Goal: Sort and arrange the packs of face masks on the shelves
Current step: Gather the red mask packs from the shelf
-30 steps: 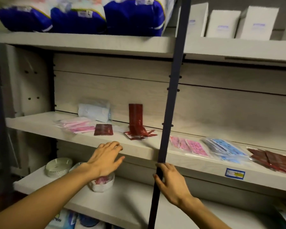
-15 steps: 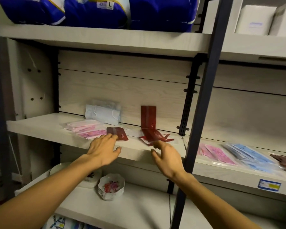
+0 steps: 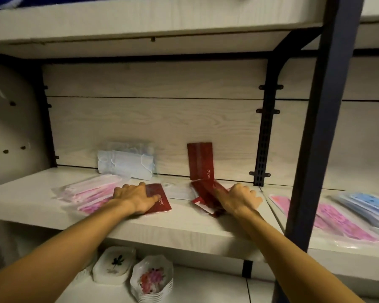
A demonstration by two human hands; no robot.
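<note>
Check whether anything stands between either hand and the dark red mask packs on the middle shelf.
Nothing visible does. The left hand already rests on the flat red pack, and the right hand is on the loose red packs. The dark upright post stands to their right.

Both hands now on the shelf [image 3: 140, 228], up from its front edge. Left hand [image 3: 132, 199] rests on the flat dark red pack [image 3: 162, 203]; right hand [image 3: 239, 199] (a second ago on the dark upright [image 3: 328, 127]) lies on the pile of red packs [image 3: 206, 193].
</note>
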